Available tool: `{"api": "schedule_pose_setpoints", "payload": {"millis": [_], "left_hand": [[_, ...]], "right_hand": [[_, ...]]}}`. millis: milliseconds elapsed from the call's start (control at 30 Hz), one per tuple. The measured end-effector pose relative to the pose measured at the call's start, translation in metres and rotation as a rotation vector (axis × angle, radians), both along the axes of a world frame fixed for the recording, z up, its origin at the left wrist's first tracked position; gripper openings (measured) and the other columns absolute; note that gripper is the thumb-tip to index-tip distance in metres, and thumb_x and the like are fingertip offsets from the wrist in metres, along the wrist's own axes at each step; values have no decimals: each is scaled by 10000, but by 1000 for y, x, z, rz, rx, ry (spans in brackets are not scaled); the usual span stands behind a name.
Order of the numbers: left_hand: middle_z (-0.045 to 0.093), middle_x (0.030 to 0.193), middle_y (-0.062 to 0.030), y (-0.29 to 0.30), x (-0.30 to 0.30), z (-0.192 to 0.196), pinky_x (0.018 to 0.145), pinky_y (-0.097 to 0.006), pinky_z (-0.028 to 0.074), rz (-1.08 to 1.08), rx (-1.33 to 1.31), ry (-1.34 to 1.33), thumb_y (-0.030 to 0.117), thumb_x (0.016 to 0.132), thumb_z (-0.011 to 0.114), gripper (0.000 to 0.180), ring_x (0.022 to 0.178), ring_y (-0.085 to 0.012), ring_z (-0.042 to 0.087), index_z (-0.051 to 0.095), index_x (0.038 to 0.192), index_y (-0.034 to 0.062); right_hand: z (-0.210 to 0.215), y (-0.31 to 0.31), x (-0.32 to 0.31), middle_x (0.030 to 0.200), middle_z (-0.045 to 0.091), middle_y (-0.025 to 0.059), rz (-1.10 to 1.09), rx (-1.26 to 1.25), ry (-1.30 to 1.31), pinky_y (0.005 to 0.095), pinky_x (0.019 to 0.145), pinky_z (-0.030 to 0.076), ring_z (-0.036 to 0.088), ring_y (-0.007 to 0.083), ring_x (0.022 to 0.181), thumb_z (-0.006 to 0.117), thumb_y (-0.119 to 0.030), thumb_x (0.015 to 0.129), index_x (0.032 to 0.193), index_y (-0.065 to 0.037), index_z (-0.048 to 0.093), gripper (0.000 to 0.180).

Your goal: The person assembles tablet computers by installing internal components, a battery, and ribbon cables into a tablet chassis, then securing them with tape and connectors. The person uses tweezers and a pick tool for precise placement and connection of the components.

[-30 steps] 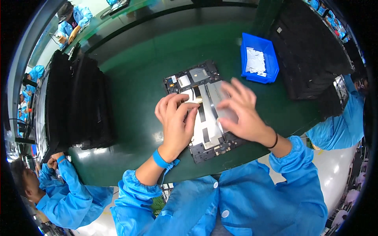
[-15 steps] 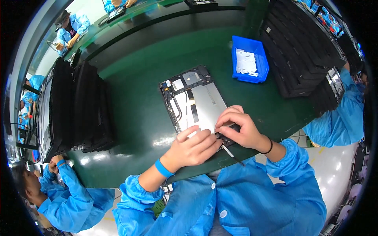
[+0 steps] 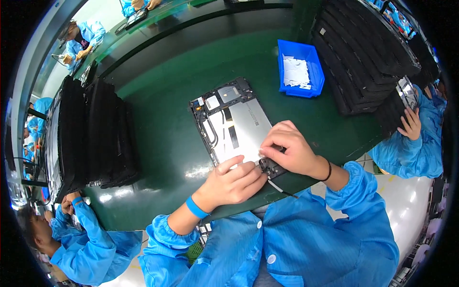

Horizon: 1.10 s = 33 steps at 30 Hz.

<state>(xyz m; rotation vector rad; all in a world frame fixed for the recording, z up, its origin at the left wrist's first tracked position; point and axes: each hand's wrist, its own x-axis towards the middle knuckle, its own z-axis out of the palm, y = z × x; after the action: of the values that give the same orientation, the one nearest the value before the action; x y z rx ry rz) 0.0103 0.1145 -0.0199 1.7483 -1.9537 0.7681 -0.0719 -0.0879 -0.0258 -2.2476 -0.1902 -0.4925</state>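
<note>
Flat black-framed silver-panelled device near the front edge of the green desk looked stiff, fragile, best rim-held; left hand and right hand had fingers curled nearly closed, grip unclear.

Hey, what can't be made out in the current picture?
In the head view:
Near-left corner of the opened device: covered by the left hand.
What, if anything, the right hand pinches: hidden by its own fingers.
Details of the white pieces in the blue bin: too small, heaped together.
The worker at the top: cut off by the upper edge.
</note>
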Motion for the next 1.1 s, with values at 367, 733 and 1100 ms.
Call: {"api": "schedule_pose_setpoints", "payload": {"millis": [367, 733, 1100], "left_hand": [[650, 753, 22, -35, 13, 12, 1030, -418, 300, 256, -200, 636, 73, 710, 752, 176, 818, -150, 620, 698, 865, 135], [581, 654, 12, -29, 27, -4, 1024, -421, 332, 381, -74, 754, 121, 723, 766, 103, 664, -159, 546, 697, 800, 123], [591, 680, 12, -34, 27, -4, 1016, -426, 335, 422, -50, 716, 85, 728, 743, 105, 750, -191, 556, 643, 751, 109]], "right_hand": [[26, -93, 40, 842, 657, 51, -614, -656, -301, 367, 714, 400, 574, 244, 804, 681, -174, 788, 856, -100, 685, 101], [0, 27, -37, 920, 625, -45, -104, -347, -123, 350, 747, 406, 551, 190, 852, 727, -139, 709, 897, -171, 690, 194], [-2, 28, -33, 898, 611, -20, -129, -335, -114, 346, 742, 396, 532, 206, 834, 752, -75, 638, 837, -143, 715, 214]]}}
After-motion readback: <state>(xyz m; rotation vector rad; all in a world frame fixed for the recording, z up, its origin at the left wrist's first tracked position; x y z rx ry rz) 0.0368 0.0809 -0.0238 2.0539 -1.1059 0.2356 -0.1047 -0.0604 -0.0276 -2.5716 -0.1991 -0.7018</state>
